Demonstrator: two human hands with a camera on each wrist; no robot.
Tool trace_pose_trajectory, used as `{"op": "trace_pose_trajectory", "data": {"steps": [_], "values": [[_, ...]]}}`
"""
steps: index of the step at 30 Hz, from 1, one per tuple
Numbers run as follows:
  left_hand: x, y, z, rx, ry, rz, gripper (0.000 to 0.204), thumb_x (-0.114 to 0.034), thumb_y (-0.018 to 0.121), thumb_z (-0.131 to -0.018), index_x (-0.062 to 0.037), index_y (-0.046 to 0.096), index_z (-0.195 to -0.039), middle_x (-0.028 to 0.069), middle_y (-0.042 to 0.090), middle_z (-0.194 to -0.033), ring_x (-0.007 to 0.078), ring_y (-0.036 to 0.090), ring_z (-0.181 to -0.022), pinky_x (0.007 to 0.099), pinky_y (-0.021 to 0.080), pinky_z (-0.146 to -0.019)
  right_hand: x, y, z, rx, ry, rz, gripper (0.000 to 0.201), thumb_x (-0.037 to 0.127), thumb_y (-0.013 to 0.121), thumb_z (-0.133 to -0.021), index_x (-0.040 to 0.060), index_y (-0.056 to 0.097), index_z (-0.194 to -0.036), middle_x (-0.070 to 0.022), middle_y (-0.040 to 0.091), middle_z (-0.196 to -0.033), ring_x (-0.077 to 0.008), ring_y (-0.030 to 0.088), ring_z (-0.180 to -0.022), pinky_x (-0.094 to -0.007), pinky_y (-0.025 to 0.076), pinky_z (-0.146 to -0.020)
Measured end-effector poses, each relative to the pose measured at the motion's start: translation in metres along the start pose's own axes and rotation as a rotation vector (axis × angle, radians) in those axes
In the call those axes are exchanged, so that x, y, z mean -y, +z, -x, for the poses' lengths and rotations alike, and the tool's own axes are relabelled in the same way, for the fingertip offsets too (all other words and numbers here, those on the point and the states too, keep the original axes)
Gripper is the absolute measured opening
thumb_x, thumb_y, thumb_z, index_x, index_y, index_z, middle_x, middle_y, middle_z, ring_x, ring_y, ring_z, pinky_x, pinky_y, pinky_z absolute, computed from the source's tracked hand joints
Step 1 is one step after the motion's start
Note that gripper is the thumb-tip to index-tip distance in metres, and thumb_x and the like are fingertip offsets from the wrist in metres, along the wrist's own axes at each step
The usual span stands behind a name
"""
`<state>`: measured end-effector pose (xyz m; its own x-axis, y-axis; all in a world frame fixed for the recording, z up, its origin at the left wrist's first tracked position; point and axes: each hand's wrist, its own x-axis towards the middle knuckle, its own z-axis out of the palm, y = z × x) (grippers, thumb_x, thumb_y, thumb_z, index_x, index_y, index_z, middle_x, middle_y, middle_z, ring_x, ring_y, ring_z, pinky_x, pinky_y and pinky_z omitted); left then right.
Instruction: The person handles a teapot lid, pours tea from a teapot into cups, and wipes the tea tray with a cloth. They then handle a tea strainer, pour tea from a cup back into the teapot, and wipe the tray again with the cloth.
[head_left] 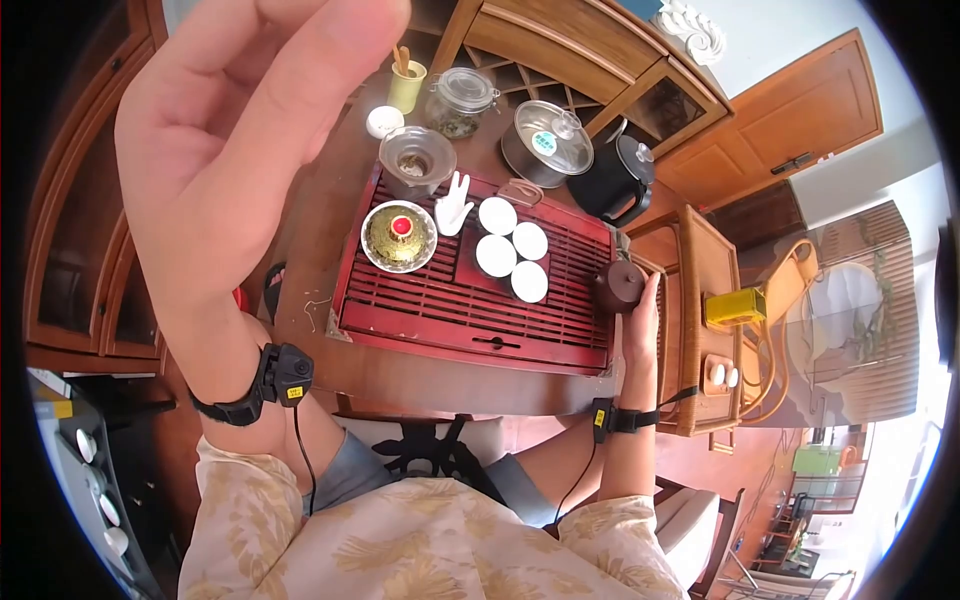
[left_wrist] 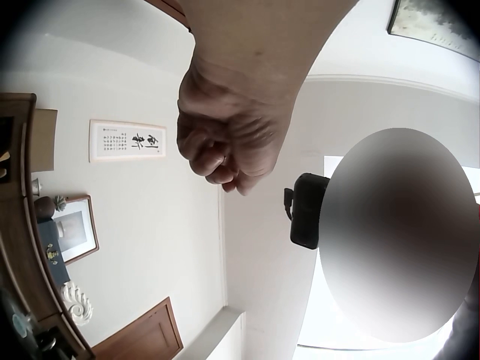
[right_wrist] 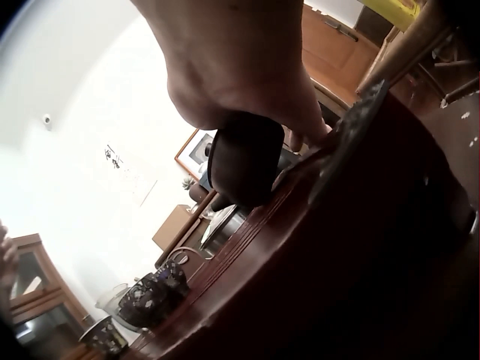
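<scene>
My right hand (head_left: 642, 325) grips a dark brown clay teapot (head_left: 619, 286) at the right end of the red slatted tea tray (head_left: 420, 335). In the right wrist view the teapot (right_wrist: 246, 161) shows dark under the palm, close over the tray's edge, and part of its handle side is hidden by the hand. My left hand (head_left: 225, 160) is raised high, close to the head camera, with its fingers curled. The left wrist view shows that hand (left_wrist: 229, 142) bunched against a pale wall, with nothing visible in it.
On the tray stand several white cups (head_left: 497, 216), a white hand-shaped ornament (head_left: 452, 208) and a patterned bowl with a gold lid (head_left: 398, 250). Behind lie a glass bowl (head_left: 425, 160), a glass jar (head_left: 460, 105), a lidded steel pot (head_left: 540, 150) and a black kettle (head_left: 612, 180). A rattan cart (head_left: 700, 270) stands at right.
</scene>
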<state>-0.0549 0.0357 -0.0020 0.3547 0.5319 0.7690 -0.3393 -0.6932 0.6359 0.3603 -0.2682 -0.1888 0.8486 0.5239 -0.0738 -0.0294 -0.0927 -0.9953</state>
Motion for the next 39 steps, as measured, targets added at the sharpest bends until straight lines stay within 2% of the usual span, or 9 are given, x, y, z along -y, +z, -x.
{"op": "trace_pose_trajectory", "data": {"steps": [13, 19, 20, 23, 27, 31, 34, 36, 39], "values": [[-0.002, 0.003, 0.001, -0.01, -0.012, -0.021, 0.02, -0.017, 0.058, -0.12, -0.0034, 0.069, -0.112, -0.0046, 0.056, -0.083, -0.0016, 0.041, -0.063, 0.0183, 0.028, -0.055, -0.003, 0.001, 0.02, -0.008, 0.102, -0.091, 0.056, 0.046, 0.053, -0.121, 0.0006, 0.063, -0.152, -0.0076, 0.069, -0.15, -0.0189, 0.061, -0.14, -0.0375, 0.042, -0.121], [-0.001, 0.002, 0.002, 0.021, -0.016, -0.002, 0.02, -0.016, 0.058, -0.12, -0.003, 0.069, -0.11, -0.0039, 0.057, -0.085, -0.0013, 0.041, -0.063, 0.0185, 0.028, -0.055, -0.016, -0.007, 0.02, -0.298, -0.125, 0.372, 0.044, 0.034, 0.076, -0.111, -0.0068, 0.082, -0.126, -0.0091, 0.082, -0.12, -0.0163, 0.075, -0.112, -0.0316, 0.057, -0.101], [-0.002, 0.004, 0.001, 0.012, -0.022, 0.003, 0.019, -0.016, 0.059, -0.12, -0.0029, 0.069, -0.11, -0.0038, 0.057, -0.085, -0.0012, 0.041, -0.063, 0.0186, 0.028, -0.055, 0.002, 0.014, 0.033, -0.384, -0.216, 0.326, 0.036, 0.03, 0.081, -0.107, -0.0062, 0.087, -0.108, -0.0131, 0.084, -0.112, -0.0194, 0.078, -0.105, -0.0336, 0.058, -0.096], [-0.017, 0.022, -0.003, -0.048, -0.055, -0.014, 0.018, -0.015, 0.059, -0.119, -0.0025, 0.068, -0.11, -0.0035, 0.058, -0.085, -0.0008, 0.041, -0.063, 0.0188, 0.029, -0.056, -0.006, -0.008, 0.026, -0.405, -0.354, 0.413, 0.031, 0.026, 0.084, -0.104, -0.0046, 0.087, -0.097, -0.0218, 0.084, -0.121, -0.024, 0.078, -0.112, -0.0365, 0.056, -0.104], [-0.014, 0.023, -0.002, -0.046, -0.096, 0.038, 0.012, -0.011, 0.066, -0.114, -0.0015, 0.072, -0.109, -0.004, 0.063, -0.087, -0.0005, 0.045, -0.067, 0.019, 0.031, -0.059, 0.013, -0.007, 0.028, -0.472, -0.598, 0.279, 0.021, 0.019, 0.074, -0.112, -0.0017, 0.077, -0.115, -0.0077, 0.076, -0.115, -0.0156, 0.069, -0.108, -0.0326, 0.055, -0.1], [-0.016, 0.034, 0.0, -0.019, -0.19, 0.098, 0.006, -0.005, 0.078, -0.106, 0.0003, 0.078, -0.108, -0.0058, 0.07, -0.089, 0.0003, 0.053, -0.075, 0.0198, 0.038, -0.067, 0.085, 0.031, 0.054, -0.3, -0.628, 0.095, 0.017, 0.018, 0.068, -0.116, 0.0018, 0.071, -0.119, 0.0036, 0.068, -0.106, -0.0056, 0.059, -0.1, -0.0233, 0.048, -0.091], [-0.02, 0.053, 0.003, 0.082, -0.185, 0.044, 0.007, -0.005, 0.08, -0.104, 0.0002, 0.076, -0.107, -0.0045, 0.071, -0.091, 0.0022, 0.059, -0.08, 0.02, 0.045, -0.072, 0.124, 0.051, 0.063, 0.032, -0.57, 0.104, 0.033, 0.03, 0.058, -0.121, 0.0003, 0.073, -0.125, -0.0026, 0.075, -0.109, -0.0115, 0.067, -0.1, -0.0292, 0.053, -0.096], [-0.012, 0.067, 0.004, 0.243, -0.065, -0.008, 0.015, -0.006, 0.085, -0.098, -0.0014, 0.075, -0.108, 0.002, 0.074, -0.099, 0.0095, 0.067, -0.088, 0.0242, 0.051, -0.077, 0.145, 0.073, 0.075, 0.397, -0.461, -0.052, 0.053, 0.044, 0.051, -0.122, -0.0029, 0.067, -0.141, -0.0122, 0.077, -0.127, -0.0198, 0.072, -0.115, -0.0372, 0.056, -0.107], [-0.009, 0.107, 0.01, 0.372, 0.219, -0.127, 0.053, -0.041, 0.091, -0.094, -0.0019, 0.07, -0.123, 0.0178, 0.069, -0.133, 0.0318, 0.069, -0.124, 0.0431, 0.054, -0.107, 0.154, 0.113, 0.098, 0.711, -0.337, -0.349, 0.079, 0.059, 0.046, -0.119, -0.0049, 0.04, -0.166, -0.0216, 0.055, -0.162, -0.0289, 0.061, -0.143, -0.0473, 0.047, -0.124]]}}
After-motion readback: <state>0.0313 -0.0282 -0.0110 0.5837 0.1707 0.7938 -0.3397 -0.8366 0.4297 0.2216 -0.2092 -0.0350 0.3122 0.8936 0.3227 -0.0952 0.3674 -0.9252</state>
